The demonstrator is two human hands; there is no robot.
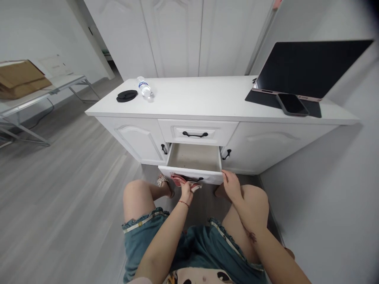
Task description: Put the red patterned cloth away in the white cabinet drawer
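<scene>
My left hand is closed on a pink and white cloth, which lies against the front of the pulled-out lower drawer, beside its black handle. The fingertips are partly hidden by the cloth. At the right end of the same drawer front, my right hand grips the top corner with its fingers closed. The drawer's pale inside shows only a few tiny specks. Above it, the upper drawer is shut.
The white cabinet top holds a plastic bottle, a round black object, a laptop and a phone. Cupboard doors flank the drawers. A wall stands close on the right. A cardboard box sits on a left table.
</scene>
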